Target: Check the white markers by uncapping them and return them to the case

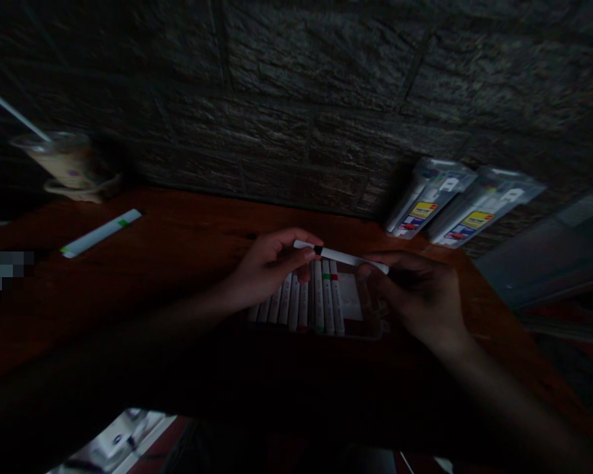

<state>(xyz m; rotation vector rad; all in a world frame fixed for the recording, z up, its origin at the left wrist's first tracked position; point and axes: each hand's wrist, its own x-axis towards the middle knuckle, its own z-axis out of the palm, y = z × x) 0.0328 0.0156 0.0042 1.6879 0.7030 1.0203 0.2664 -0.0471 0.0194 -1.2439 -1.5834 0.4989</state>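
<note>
Both my hands hold one white marker with a black band, level above an open case of markers. My left hand pinches the marker's left end, the cap side, between thumb and fingers. My right hand grips the right end with closed fingers. The case lies on the dark red wooden table and holds several white markers side by side, some with red or green bands. Its right part shows a pale bare patch.
Another white marker with a green band lies at the table's left. A plastic cup with a straw stands at the far left. Two packaged marker sets lean against the dark stone wall. Papers show at the bottom left.
</note>
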